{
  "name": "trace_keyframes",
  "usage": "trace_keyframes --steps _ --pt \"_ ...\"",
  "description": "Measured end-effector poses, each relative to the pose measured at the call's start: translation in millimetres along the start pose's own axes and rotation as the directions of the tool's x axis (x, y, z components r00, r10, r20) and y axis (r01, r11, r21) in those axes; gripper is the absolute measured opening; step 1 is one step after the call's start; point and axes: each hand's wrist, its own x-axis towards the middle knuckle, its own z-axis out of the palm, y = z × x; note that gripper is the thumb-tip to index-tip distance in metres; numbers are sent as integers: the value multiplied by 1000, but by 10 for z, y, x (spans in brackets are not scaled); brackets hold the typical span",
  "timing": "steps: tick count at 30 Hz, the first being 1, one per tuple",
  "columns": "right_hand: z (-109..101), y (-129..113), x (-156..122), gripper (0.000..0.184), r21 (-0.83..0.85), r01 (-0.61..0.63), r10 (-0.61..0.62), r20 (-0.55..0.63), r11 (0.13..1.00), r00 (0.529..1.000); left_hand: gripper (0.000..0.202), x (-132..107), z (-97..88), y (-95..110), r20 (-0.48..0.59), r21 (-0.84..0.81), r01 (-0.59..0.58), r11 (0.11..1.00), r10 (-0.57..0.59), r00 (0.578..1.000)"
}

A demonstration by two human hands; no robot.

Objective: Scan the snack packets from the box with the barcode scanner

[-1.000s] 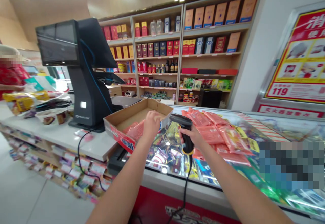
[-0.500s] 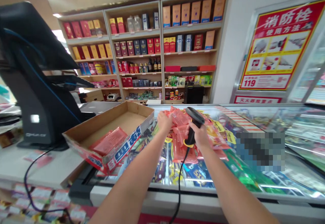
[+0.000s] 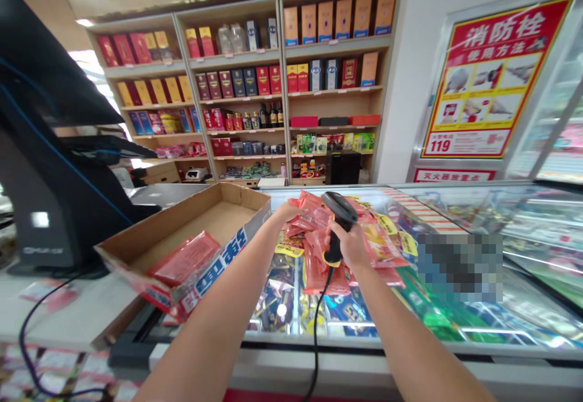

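A black handheld barcode scanner (image 3: pixel 339 214) is resting gripped in the closed right hand (image 3: pixel 348 245) above the glass-topped display case (image 3: pixel 319 344); the left hand (image 3: pixel 286 212) is reaching onto red packets (image 3: pixel 321 280) lying on that case, its grip hidden; a cardboard tray (image 3: pixel 218 268) is standing just left of the case, with open glass showing to the right.

Black POS terminal (image 3: pixel 45 207) on counter (image 3: pixel 77 317), wood shelves (image 3: pixel 283 116) of boxed liquor (image 3: pixel 248 82), red fire poster (image 3: pixel 483 80) w/ 119.

Bright light, bowed edges (the freezer glass (image 3: pixel 542 311) glares).
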Motion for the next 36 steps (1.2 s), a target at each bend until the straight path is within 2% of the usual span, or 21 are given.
trace_keyframes --steps 3,5,8,11,14,17,25,31,36 --pt "5 -30 -21 25 33 -32 31 53 999 998 29 -181 -116 -92 -9 -231 131 964 -137 991" --pt "-2 -43 -34 26 72 -76 66 135 994 989 27 -313 -199 -196 -47 -416 134 899 -168 985" --pt "-13 -47 -60 26 44 -179 155 327 983 932 23 -506 -280 -408 -105 -646 19 763 -114 988" --pt "2 -26 -102 26 -93 -204 223 464 975 857 27 -636 -283 -622 -206 -766 -137 628 -39 978" --pt "41 13 -149 27 -215 -152 246 529 965 812 38 -675 -258 -748 -266 -790 -233 568 25 964" --pt "80 39 -184 27 -274 -111 249 538 955 805 46 -671 -245 -768 -275 -773 -259 578 62 959" --pt "128 14 -225 29 -258 -133 258 546 957 797 56 -709 -189 -698 -331 -746 -335 576 116 936" --pt "128 84 -226 30 -243 -153 265 547 958 794 57 -694 -142 -711 -337 -740 -333 584 106 936" --pt "114 106 -220 27 -264 -150 280 573 953 770 54 -692 -121 -708 -341 -734 -331 593 99 935"
